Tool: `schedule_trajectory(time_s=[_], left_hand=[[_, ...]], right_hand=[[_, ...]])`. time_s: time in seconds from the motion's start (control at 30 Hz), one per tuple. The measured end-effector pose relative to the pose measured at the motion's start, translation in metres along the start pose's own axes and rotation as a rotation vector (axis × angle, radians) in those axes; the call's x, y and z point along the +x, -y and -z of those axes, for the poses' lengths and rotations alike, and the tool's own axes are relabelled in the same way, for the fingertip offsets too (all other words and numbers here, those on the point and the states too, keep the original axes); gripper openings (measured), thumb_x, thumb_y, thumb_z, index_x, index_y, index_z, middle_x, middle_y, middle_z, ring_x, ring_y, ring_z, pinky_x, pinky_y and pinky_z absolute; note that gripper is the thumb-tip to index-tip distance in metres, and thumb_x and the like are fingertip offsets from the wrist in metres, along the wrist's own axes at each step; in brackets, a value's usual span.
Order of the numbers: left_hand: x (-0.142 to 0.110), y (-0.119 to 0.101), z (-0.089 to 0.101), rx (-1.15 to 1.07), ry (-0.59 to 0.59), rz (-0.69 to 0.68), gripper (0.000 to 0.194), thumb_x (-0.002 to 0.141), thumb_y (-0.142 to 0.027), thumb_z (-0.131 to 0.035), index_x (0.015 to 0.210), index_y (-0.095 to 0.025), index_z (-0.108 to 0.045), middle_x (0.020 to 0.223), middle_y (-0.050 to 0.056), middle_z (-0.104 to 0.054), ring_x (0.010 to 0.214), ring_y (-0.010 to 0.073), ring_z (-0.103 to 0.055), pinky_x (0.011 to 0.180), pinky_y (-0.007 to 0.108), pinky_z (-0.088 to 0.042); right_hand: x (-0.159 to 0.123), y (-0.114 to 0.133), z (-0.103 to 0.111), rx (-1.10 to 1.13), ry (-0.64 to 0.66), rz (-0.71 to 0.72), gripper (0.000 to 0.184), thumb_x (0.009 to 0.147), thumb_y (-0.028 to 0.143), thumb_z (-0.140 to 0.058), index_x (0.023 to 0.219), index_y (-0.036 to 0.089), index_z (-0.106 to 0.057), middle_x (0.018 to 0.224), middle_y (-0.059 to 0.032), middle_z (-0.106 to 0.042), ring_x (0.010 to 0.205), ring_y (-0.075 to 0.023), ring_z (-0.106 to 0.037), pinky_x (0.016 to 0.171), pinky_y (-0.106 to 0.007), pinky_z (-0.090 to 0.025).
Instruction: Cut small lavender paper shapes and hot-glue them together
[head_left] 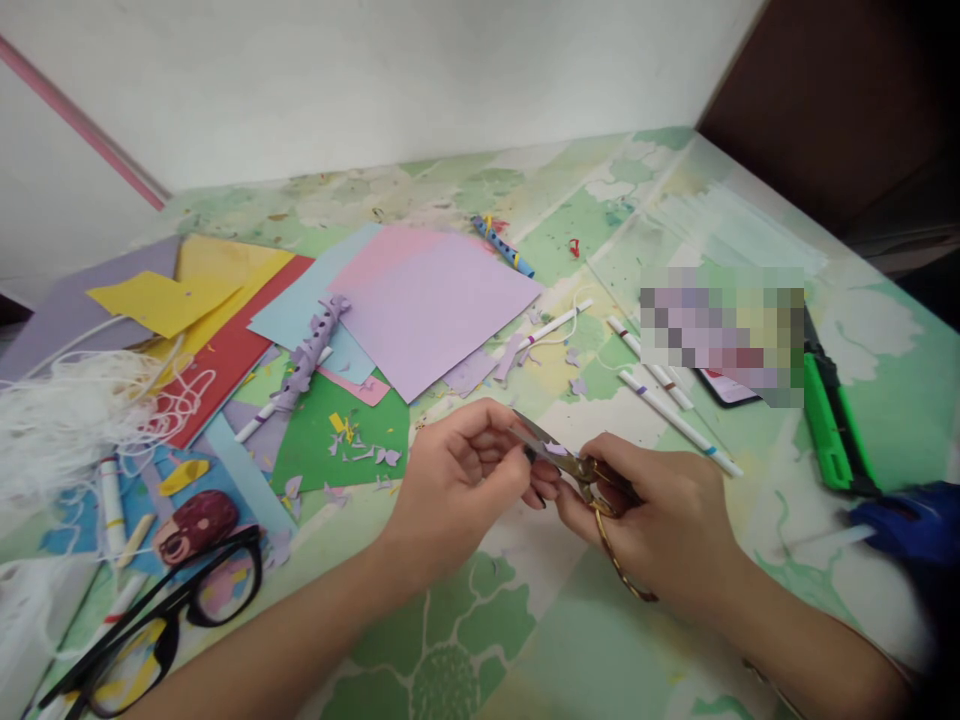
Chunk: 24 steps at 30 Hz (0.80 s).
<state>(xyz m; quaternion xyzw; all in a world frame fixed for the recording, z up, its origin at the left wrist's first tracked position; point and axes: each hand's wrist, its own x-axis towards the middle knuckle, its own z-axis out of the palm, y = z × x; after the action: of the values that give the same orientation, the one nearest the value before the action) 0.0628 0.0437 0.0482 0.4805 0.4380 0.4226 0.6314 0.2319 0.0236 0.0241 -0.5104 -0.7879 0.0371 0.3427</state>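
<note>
My right hand (656,500) is closed round the gold handles of a pair of scissors (581,466), whose blades point left and away from me. Between the blades shows a small piece of purple paper (555,449). My left hand (469,475) is closed, with thumb and fingers pinched at that paper right beside the blades; its fingers hide most of the paper. Beyond my hands lies a sheet of purple paper (442,300) over pink and light blue sheets. A white stick wrapped in curled purple paper (304,360) rests to the left.
Tangled white string (75,420), black-framed glasses (180,610) and a dark red face-shaped object (196,525) lie left. White sticks with coloured bands (679,422), a blurred-out phone (731,390), a green cutter (832,420) and a blue glue gun (911,525) lie right. Paper scraps (360,440) are scattered around.
</note>
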Motion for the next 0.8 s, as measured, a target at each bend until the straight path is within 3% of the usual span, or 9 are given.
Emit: schedule_trajectory(time_s=[0.8], left_hand=[[0.0027,0.0009,0.0031,-0.069,0.016,0.028,0.016,0.077,0.0,-0.054,0.076,-0.013,-0.063,0.061,0.001,-0.07,0.055,0.0119,-0.068,0.05,0.019,-0.058]], right_hand=[[0.0001,-0.0043,0.0013,-0.048,0.005,0.001,0.023,0.077,0.027,-0.063,0.058,0.019,-0.051,0.041,0.0075,-0.044,0.036,-0.0054,-0.038,0.041,-0.019,-0.028]])
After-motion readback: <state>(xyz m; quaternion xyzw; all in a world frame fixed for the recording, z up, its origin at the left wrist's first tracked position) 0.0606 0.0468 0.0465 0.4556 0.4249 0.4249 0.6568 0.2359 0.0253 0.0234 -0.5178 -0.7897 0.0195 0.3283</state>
